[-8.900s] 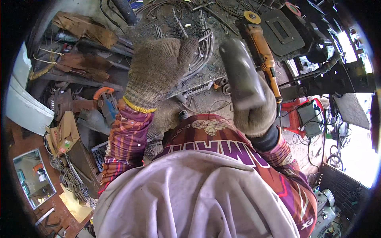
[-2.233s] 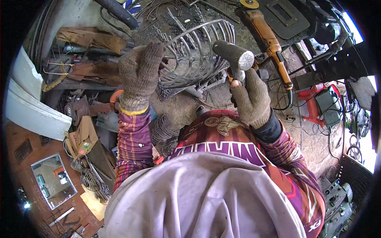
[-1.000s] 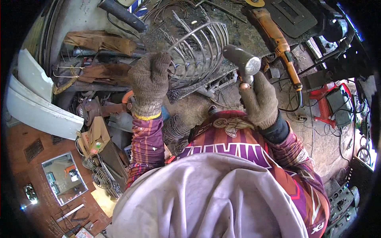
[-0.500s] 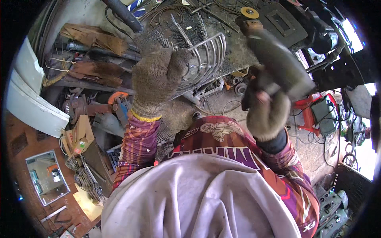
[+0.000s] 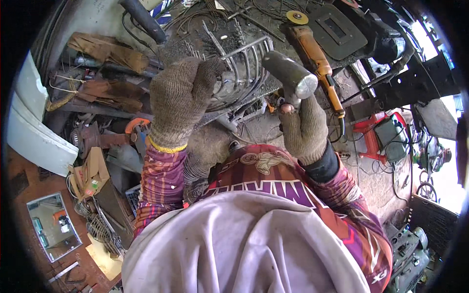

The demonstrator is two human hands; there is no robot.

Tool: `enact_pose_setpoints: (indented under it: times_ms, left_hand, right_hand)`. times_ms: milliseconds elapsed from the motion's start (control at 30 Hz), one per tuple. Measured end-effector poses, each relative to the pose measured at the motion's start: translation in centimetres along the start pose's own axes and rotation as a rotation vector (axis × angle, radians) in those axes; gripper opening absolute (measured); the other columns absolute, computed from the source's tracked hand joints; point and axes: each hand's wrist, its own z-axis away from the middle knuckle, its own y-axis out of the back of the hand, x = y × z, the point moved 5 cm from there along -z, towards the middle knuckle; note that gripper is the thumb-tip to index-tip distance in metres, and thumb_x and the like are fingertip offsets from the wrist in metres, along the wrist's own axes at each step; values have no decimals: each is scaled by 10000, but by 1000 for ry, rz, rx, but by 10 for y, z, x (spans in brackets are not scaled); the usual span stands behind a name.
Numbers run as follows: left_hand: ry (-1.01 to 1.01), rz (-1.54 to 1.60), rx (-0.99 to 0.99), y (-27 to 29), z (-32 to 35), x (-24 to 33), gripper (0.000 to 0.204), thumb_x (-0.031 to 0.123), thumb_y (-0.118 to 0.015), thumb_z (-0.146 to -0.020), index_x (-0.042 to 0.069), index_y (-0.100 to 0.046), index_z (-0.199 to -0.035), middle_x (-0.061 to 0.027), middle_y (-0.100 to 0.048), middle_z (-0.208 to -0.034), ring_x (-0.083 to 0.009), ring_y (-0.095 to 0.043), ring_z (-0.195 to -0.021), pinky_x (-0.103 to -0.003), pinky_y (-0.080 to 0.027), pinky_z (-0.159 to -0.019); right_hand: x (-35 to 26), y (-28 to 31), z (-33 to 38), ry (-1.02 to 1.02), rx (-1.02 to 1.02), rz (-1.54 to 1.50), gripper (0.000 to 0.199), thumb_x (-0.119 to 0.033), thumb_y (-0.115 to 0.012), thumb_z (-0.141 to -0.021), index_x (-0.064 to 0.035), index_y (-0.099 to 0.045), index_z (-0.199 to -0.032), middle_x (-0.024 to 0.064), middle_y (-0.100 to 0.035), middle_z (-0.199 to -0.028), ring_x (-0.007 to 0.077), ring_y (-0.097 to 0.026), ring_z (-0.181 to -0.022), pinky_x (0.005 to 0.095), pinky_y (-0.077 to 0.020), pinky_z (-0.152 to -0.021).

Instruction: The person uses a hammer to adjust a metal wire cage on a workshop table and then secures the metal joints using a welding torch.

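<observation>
My left hand (image 5: 181, 95), in a brown knitted glove with a yellow cuff edge, is closed on the near left end of a curved frame of welded metal rods (image 5: 248, 64). The frame rests at the near edge of a dark, grimy work surface. My right hand (image 5: 309, 128), gloved alike with a bare thumb tip showing, grips the short handle of a hammer (image 5: 288, 73). Its thick cylindrical steel head hangs just right of the rods, one round face turned toward me. Whether the head touches the frame, I cannot tell.
An orange angle grinder (image 5: 315, 53) with a yellow disc lies beyond the hammer, beside a dark welding shield (image 5: 337, 31). Loose rods and cables cover the bench. Rusty metal pieces (image 5: 112, 95) sit at left; a red stool (image 5: 369, 136) stands at right.
My right hand has brought the hammer left, close to the rod frame, uncovering the grinder. The left hand keeps its hold on the frame. The whole view has shifted slightly.
</observation>
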Motion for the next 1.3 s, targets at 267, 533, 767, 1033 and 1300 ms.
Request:
enact_pose_setpoints:
  times_ms: [267, 533, 767, 1033, 1300]
  left_hand:
    - [10, 46, 9, 4, 2, 5, 213, 213, -634, -968, 34, -706, -877, -119, -681, -743, -288, -667, -650, -377, -491, -583]
    - [-13, 87, 41, 5, -8, 15, 316, 349, -619, -972, 88, -683, -806, -133, -598, -657, -345, -588, -565, -435, -445, -527]
    - [162, -27, -86, 5, -9, -2, 280, 267, -603, -987, 19, -720, -930, -132, -697, -763, -257, -693, -666, -368, -515, -604]
    - [57, 3, -57, 3, -2, 3, 276, 239, -571, -1003, 16, -721, -942, -135, -707, -779, -275, -696, -683, -363, -522, -621]
    - [2, 5, 30, -1, -1, -1, 269, 285, -673, -926, 68, -633, -772, -149, -575, -668, -368, -598, -602, -461, -438, -528]
  right_hand:
    - [-15, 5, -5, -12, -19, -67, 290, -229, -603, -954, -14, -567, -1144, 221, -664, -846, 398, -675, -773, 452, -517, -679]
    - [-14, 16, -4, 102, 75, -385, 371, -299, -606, -971, 31, -555, -1133, 138, -604, -745, 296, -628, -669, 361, -501, -596]
    - [-16, 9, -4, -10, -20, 106, 296, -243, -621, -941, 3, -535, -1082, 248, -644, -814, 461, -660, -789, 490, -506, -651]
    - [-11, -4, -6, 45, -54, 39, 314, -266, -623, -951, -6, -560, -1115, 226, -655, -860, 426, -667, -814, 472, -511, -686]
    - [-23, 26, 11, 89, 102, -691, 440, -248, -673, -922, 9, -537, -1252, 257, -659, -970, 359, -684, -938, 397, -531, -764]
